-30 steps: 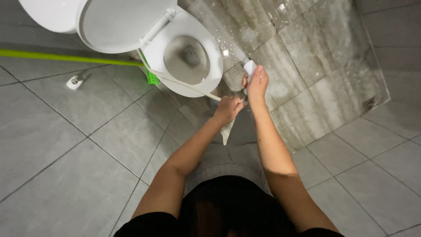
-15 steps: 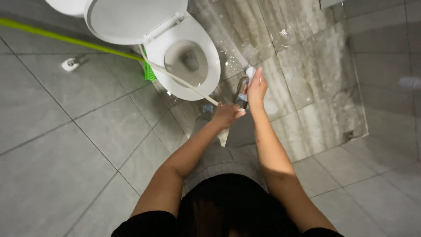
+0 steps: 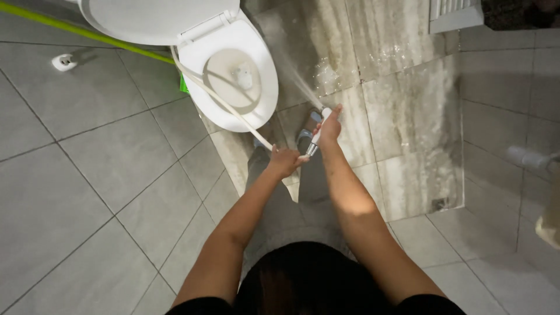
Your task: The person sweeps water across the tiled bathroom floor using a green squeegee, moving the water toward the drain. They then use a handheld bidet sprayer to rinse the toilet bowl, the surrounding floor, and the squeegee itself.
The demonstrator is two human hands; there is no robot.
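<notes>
My right hand [image 3: 330, 126] grips a white bidet sprayer [image 3: 320, 125], and a jet of water shoots from its head up-left onto the wet stone floor. My left hand [image 3: 284, 161] holds the pale hose [image 3: 219, 99] just behind the sprayer. The hose runs up-left across the white toilet [image 3: 242, 76], whose lid [image 3: 157, 20] stands raised. The bowl lies just beyond both hands.
A green-handled broom [image 3: 81, 32] lies on the grey tiles behind the toilet. A small white fitting [image 3: 63, 61] sits on the floor at far left. A floor drain [image 3: 439, 203] is at the right edge of the wet stone strip, and a white vent [image 3: 455, 14] shows top right.
The view has swung right and closer. Both hands keep their hold on sprayer and hose, and a water jet now shoots from the sprayer head toward the floor beside the toilet.
</notes>
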